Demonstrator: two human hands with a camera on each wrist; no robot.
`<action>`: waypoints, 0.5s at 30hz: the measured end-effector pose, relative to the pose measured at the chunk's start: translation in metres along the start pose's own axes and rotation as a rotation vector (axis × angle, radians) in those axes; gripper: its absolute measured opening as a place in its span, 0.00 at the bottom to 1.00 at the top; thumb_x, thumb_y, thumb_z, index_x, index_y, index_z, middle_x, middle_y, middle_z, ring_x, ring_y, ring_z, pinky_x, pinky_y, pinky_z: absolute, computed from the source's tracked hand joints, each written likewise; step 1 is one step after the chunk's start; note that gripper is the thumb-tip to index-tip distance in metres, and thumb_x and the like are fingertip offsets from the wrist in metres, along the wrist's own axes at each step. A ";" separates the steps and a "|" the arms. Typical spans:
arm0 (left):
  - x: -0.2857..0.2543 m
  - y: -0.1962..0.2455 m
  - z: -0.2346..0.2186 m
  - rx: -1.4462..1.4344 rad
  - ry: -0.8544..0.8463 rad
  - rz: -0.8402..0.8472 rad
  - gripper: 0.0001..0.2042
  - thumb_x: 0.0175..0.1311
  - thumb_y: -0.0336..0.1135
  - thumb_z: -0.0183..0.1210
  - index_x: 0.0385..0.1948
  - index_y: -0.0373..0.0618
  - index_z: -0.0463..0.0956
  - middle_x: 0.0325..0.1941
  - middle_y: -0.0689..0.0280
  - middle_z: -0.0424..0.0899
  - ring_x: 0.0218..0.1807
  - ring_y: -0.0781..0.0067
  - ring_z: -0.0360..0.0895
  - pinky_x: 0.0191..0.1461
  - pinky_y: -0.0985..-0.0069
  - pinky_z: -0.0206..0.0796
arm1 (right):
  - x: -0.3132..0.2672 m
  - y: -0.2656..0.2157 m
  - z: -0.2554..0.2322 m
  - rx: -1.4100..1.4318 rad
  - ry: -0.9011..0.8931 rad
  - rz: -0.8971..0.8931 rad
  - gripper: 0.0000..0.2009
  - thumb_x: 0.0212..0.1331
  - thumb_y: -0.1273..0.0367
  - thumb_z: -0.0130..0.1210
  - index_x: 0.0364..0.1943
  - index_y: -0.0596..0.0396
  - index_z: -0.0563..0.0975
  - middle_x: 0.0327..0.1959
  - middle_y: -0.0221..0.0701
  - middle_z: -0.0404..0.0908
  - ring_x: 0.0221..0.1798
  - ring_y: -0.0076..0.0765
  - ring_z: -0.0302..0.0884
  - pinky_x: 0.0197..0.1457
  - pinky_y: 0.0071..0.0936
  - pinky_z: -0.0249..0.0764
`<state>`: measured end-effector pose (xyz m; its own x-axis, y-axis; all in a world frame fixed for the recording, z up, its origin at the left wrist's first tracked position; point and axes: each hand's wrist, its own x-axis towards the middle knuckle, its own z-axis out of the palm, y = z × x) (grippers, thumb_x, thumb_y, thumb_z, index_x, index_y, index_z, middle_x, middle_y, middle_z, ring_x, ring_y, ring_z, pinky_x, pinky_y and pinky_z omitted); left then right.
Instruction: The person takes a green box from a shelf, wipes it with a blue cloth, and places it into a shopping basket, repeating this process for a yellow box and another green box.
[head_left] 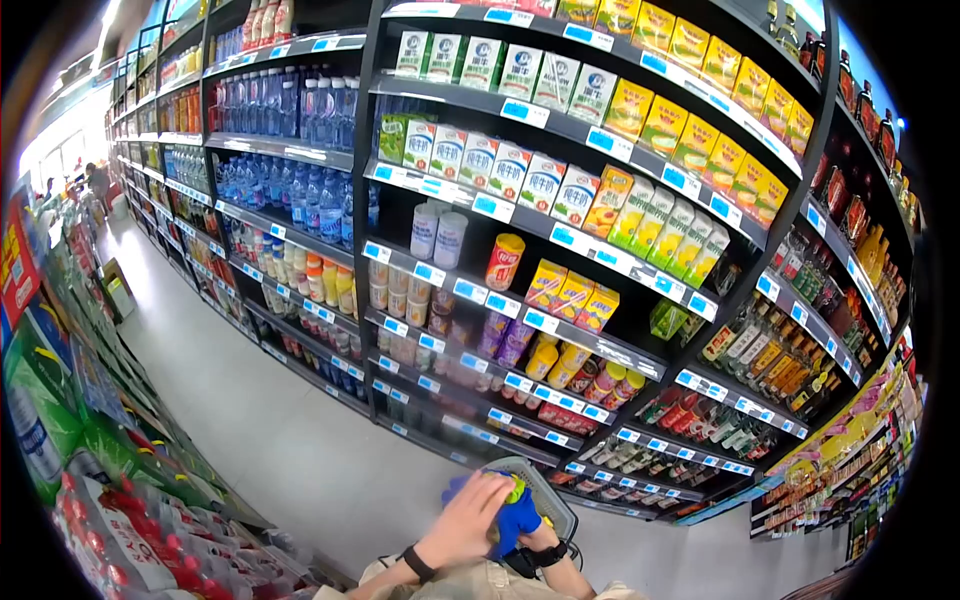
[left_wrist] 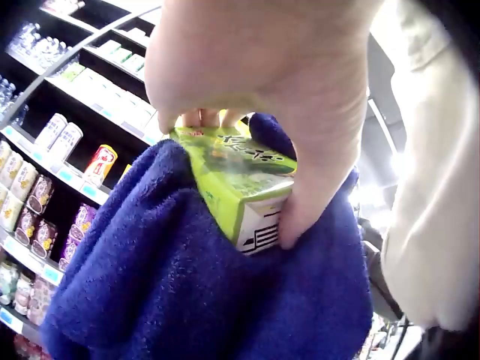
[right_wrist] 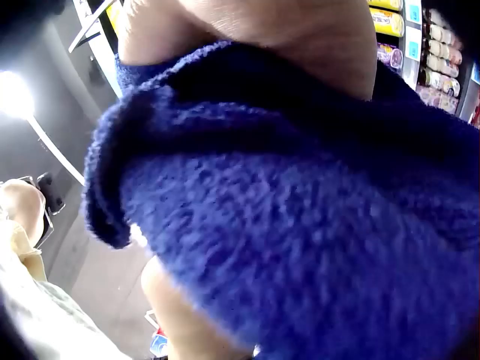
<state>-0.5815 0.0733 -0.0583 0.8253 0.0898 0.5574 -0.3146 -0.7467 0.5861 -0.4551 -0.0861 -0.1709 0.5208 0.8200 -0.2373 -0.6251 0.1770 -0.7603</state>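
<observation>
My left hand (head_left: 470,522) grips a green drink carton (left_wrist: 244,180), thumb on the end with the barcode and fingers over the far edge. A blue terry towel (left_wrist: 202,262) wraps the carton's sides and underside, leaving its printed top face bare. My right hand (head_left: 541,538) holds the towel from the other side. In the right wrist view the towel's folds (right_wrist: 262,202) cover most of this hand, and its fingers are hidden. Both hands are close together in front of my body, over the near end of a grey basket (head_left: 548,495).
Ahead runs a tall black shelf (head_left: 440,255) with milk cartons (head_left: 512,165), yellow boxes (head_left: 690,45), cans and bottled water (head_left: 320,205). Bagged goods (head_left: 130,530) are stacked at the left. Grey floor (head_left: 250,430) lies between them. Bottles (head_left: 770,345) stand on the right shelves.
</observation>
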 end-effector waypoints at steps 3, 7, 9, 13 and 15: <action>0.001 0.012 0.001 -0.071 -0.014 -0.011 0.40 0.40 0.27 0.67 0.64 0.40 0.66 0.66 0.55 0.70 0.71 0.50 0.66 0.78 0.49 0.53 | -0.001 -0.005 -0.008 0.061 -0.005 0.008 0.14 0.69 0.69 0.58 0.56 0.51 0.74 0.46 0.26 0.80 0.46 0.20 0.78 0.47 0.19 0.77; -0.004 0.005 0.012 -0.023 0.037 0.015 0.42 0.38 0.35 0.72 0.64 0.39 0.67 0.64 0.54 0.72 0.69 0.51 0.69 0.78 0.48 0.54 | -0.007 -0.011 -0.007 0.098 0.020 0.044 0.17 0.68 0.67 0.60 0.58 0.53 0.73 0.51 0.27 0.79 0.51 0.22 0.77 0.53 0.22 0.77; -0.005 -0.004 0.017 0.014 0.089 0.050 0.45 0.36 0.36 0.73 0.65 0.38 0.66 0.65 0.53 0.72 0.69 0.50 0.69 0.77 0.45 0.55 | -0.010 -0.013 -0.003 -0.004 0.018 0.031 0.17 0.68 0.67 0.60 0.58 0.53 0.73 0.51 0.27 0.79 0.52 0.22 0.77 0.54 0.22 0.76; 0.011 -0.012 0.015 0.106 0.202 0.025 0.47 0.34 0.33 0.71 0.67 0.38 0.64 0.66 0.52 0.71 0.70 0.47 0.68 0.77 0.45 0.55 | -0.014 -0.021 0.008 -0.240 0.007 0.002 0.18 0.68 0.67 0.60 0.58 0.54 0.73 0.52 0.27 0.78 0.53 0.22 0.76 0.54 0.23 0.76; 0.020 -0.010 0.009 0.092 0.242 0.027 0.46 0.36 0.34 0.71 0.67 0.37 0.63 0.66 0.52 0.72 0.69 0.46 0.69 0.77 0.46 0.56 | -0.015 -0.021 0.009 -0.336 0.002 -0.013 0.18 0.67 0.67 0.61 0.59 0.54 0.73 0.52 0.27 0.78 0.53 0.22 0.76 0.55 0.23 0.76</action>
<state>-0.5580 0.0766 -0.0588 0.6779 0.2160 0.7027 -0.2818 -0.8065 0.5197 -0.4548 -0.0969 -0.1456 0.5292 0.8176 -0.2269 -0.3919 -0.0016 -0.9200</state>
